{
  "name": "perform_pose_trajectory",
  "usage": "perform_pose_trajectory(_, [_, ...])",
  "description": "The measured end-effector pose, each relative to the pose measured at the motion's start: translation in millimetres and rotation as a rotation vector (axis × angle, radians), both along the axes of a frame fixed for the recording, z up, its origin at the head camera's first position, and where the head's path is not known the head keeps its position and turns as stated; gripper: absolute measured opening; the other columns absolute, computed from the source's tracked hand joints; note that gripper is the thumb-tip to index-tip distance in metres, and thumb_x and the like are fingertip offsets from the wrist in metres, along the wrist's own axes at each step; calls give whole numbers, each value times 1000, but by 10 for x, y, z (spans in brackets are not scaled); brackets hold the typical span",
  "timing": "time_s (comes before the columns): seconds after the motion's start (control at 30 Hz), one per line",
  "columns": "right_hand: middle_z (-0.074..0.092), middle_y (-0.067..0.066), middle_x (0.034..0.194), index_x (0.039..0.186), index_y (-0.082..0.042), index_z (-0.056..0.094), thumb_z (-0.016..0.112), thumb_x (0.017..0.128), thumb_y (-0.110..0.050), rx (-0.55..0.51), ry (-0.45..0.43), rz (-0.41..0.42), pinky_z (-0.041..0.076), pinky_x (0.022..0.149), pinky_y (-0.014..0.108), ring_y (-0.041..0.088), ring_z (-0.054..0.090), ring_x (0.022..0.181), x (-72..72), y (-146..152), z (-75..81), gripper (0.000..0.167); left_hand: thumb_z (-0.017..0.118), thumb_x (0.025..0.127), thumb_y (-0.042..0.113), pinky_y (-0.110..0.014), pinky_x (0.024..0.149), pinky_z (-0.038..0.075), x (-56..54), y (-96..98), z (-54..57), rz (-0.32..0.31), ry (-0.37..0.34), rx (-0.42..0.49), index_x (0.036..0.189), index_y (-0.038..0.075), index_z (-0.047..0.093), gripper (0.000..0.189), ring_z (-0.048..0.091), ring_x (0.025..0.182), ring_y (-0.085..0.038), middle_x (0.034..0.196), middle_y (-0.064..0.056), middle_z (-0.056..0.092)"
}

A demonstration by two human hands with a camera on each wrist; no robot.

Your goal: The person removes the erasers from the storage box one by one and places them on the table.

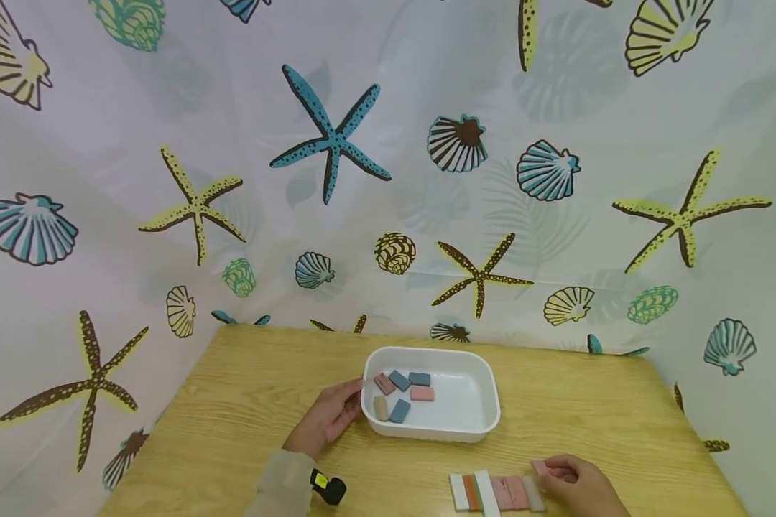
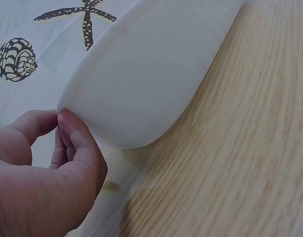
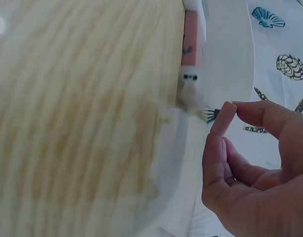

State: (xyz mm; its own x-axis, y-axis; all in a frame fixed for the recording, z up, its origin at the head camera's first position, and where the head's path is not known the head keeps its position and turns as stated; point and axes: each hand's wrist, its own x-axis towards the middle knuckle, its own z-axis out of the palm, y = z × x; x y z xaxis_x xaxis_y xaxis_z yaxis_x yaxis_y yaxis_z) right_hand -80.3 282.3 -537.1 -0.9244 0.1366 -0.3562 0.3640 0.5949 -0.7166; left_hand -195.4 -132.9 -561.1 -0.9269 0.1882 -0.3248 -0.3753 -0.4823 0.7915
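At a wood-grain table (image 1: 265, 384), a person's left hand (image 1: 326, 416) pinches the left wall of a white rectangular tray (image 1: 468, 434), thumb and fingertips nearly closed on its rim. The right hand (image 1: 578, 485) holds a small pink block (image 3: 223, 118), thumb and fingers parted only by the block, near the right end of a row of pieces (image 1: 507, 493) in white, orange, pink and gray. Inside the tray, toward its left side, lie three blue-gray blocks (image 1: 419, 379), two pinkish ones and a tan block (image 1: 380, 408). Behind hangs a curtain (image 1: 356, 230) printed with starfish and seashells.
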Motion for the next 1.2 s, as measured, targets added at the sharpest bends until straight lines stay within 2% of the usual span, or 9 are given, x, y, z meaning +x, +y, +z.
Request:
perform_pose_trajectory(0.3, [62, 0, 85, 104, 3, 64, 74, 72, -49, 72, -36, 47, 48, 66, 31, 14, 56, 77, 49, 156, -33, 62, 58, 92, 11, -17, 74, 49, -12, 1, 21, -4, -5, 20, 124, -11, 46, 41, 57, 81, -7, 97, -7, 60])
perform_pose_trajectory(0.57, [60, 1, 82, 100, 2, 64, 75, 73, -42, 75, -13, 37, 46, 63, 29, 15, 55, 74, 90, 65, -80, 53, 59, 92, 9, -17, 73, 49, -24, 10, 1, 14, -4, 32, 121, -10, 50, 36, 57, 81, -8, 96, -7, 60])
perform_pose_trajectory(0.77, [62, 1, 85, 102, 6, 62, 73, 77, -34, 116, -11, 73, 50, 68, 34, 16, 59, 78, 86, 10, -76, 48, 57, 92, 9, -17, 73, 50, -4, 11, -3, 5, -4, 30, 122, -11, 49, 36, 57, 80, -8, 96, -7, 60])
perform_pose_trajectory(0.83, [63, 4, 85, 102, 7, 62, 70, 80, -38, 120, -6, 89, 51, 70, 37, 19, 60, 79, 92, 13, -77, 51, 57, 93, 9, -17, 73, 50, -1, 15, -3, 8, -7, 29, 121, -10, 50, 35, 57, 80, -8, 96, -7, 60])
perform_pose_trajectory(1.03, [65, 6, 89, 103, 6, 63, 65, 80, -52, 116, -9, 72, 51, 73, 39, 21, 61, 83, 107, 8, -59, 62, 57, 93, 10, -17, 72, 50, -15, 25, -16, 8, -4, 35, 120, -9, 51, 34, 58, 80, -8, 95, -7, 61])
perform_pose_trajectory(1.2, [66, 5, 89, 105, 5, 64, 64, 85, -40, 88, 23, 56, 51, 72, 39, 20, 61, 83, 111, 18, -50, 49, 58, 92, 12, -16, 71, 49, -31, 20, -36, 10, -11, 13, 124, -10, 48, 40, 57, 80, -8, 97, -7, 61])
